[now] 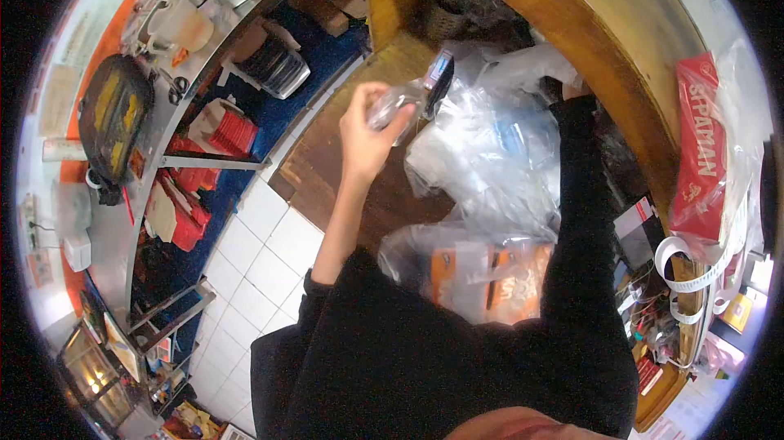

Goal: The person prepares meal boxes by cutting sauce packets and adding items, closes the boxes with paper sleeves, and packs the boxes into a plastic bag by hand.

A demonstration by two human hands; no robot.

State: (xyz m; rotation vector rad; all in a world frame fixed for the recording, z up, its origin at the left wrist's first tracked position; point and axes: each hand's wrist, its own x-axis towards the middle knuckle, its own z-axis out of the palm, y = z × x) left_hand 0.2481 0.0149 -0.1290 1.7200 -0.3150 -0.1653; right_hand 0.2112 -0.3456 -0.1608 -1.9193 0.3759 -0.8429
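Observation:
My left hand (369, 131) is raised over the brown wooden surface (343, 154), its fingers curled round a clear plastic item (396, 110). Just to the right of it stands a small dark object with a bright, coloured face (438, 73). Crumpled clear plastic bags (490, 138) fill the middle, and an orange printed pack (490, 277) lies below them under clear plastic. My right arm, in a black sleeve, reaches up along the right side of the bags. Only a blurred, dark part of my right hand (572, 91) shows at the sleeve's end; its fingers are hidden.
A curved yellow-brown wooden counter (621, 64) arcs across the right, with a red printed pack (698, 146) on it. On the left, a metal shelf holds a dark bag (117, 117), scissors (175, 87) and containers. Red-and-white boxes (222, 130) sit beneath it, beside white floor tiles (261, 256).

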